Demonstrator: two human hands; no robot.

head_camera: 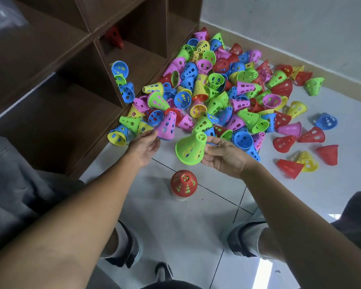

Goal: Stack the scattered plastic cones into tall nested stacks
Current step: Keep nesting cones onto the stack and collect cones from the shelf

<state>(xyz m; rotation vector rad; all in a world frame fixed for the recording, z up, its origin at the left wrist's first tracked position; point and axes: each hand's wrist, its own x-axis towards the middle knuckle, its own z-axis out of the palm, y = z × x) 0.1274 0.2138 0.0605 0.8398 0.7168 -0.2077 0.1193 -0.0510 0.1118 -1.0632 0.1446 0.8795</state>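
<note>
A big pile of perforated plastic cones in pink, blue, green, yellow and red lies on the tiled floor. My right hand grips a green cone by its side, lifted above the floor and tilted. My left hand pinches the rim of a pink cone at the pile's near edge. A short upright stack with a red cone on top and green showing through its holes stands on the floor just below both hands.
A brown wooden shelf unit stands at left, with a red cone and some blue and green cones in its compartments. Loose red and yellow cones lie at right. My shoes are below; a wall runs behind.
</note>
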